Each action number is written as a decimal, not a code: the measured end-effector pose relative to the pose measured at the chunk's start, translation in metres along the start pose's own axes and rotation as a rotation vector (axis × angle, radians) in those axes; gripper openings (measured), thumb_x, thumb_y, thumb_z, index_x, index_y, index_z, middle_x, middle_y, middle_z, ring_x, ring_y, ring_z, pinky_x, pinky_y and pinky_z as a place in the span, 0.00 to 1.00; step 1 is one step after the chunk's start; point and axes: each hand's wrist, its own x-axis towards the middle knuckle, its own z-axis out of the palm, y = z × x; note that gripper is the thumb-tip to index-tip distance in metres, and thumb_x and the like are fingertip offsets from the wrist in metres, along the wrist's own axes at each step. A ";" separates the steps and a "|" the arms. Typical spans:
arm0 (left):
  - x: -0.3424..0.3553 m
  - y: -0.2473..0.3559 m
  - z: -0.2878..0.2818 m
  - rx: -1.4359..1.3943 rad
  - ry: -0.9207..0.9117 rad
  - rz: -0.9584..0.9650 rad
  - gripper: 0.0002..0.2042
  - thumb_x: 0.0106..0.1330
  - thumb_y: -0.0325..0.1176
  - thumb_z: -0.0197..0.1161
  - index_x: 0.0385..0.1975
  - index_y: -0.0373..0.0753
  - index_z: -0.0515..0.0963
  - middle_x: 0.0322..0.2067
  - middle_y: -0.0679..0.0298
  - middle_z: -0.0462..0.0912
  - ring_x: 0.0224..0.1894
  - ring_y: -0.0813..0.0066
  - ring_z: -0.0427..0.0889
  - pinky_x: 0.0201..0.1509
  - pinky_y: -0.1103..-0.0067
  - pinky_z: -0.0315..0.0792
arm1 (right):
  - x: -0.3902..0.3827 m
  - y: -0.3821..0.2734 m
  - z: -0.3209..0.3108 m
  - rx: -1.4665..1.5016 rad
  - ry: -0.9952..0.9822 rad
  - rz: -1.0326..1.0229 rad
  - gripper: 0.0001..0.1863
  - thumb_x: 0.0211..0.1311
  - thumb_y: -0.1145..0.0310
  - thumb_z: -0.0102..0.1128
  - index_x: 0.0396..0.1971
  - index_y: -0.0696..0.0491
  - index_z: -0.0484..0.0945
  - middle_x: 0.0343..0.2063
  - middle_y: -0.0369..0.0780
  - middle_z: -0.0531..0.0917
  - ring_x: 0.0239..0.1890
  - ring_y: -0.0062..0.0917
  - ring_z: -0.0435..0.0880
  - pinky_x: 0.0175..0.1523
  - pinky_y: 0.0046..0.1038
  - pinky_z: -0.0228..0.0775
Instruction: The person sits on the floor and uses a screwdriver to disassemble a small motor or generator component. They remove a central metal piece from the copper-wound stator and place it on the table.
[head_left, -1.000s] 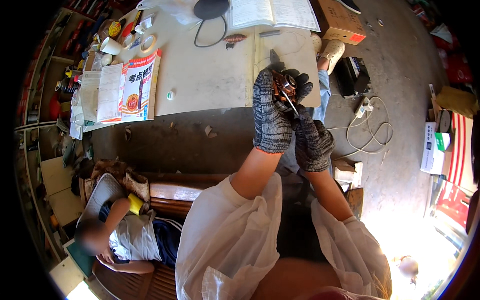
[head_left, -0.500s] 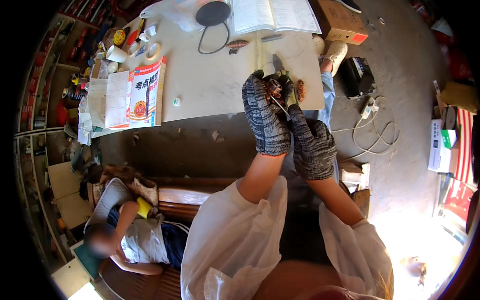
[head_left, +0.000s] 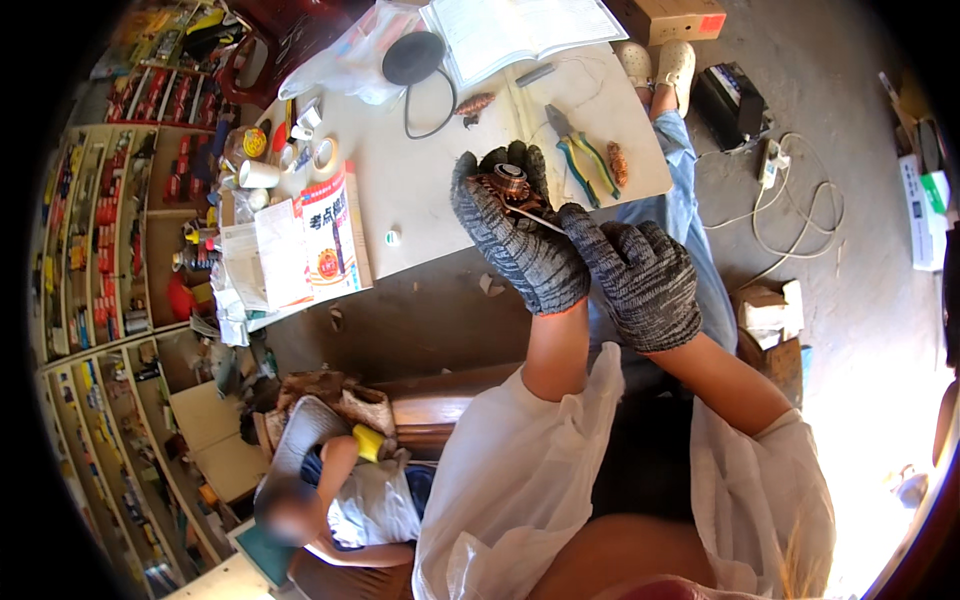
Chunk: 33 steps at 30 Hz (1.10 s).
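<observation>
the gloved left hand (head_left: 535,250) i'm watching is curled round a copper-wound part (head_left: 510,182) above the table (head_left: 430,190); the right hand (head_left: 645,275) pinches a thin rod (head_left: 538,216) angled toward it, near green-handled pliers (head_left: 580,150).

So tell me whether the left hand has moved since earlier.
Yes: the left hand has shifted left, judged against the pliers on the table, whose handles it no longer covers.
</observation>
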 end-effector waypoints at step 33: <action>-0.001 0.024 -0.007 -0.049 -0.186 -0.073 0.28 0.63 0.55 0.48 0.49 0.33 0.68 0.42 0.51 0.76 0.43 0.54 0.77 0.46 0.60 0.73 | 0.002 0.004 -0.032 0.306 -0.088 0.003 0.27 0.51 0.71 0.52 0.55 0.44 0.69 0.27 0.38 0.77 0.26 0.30 0.78 0.29 0.31 0.71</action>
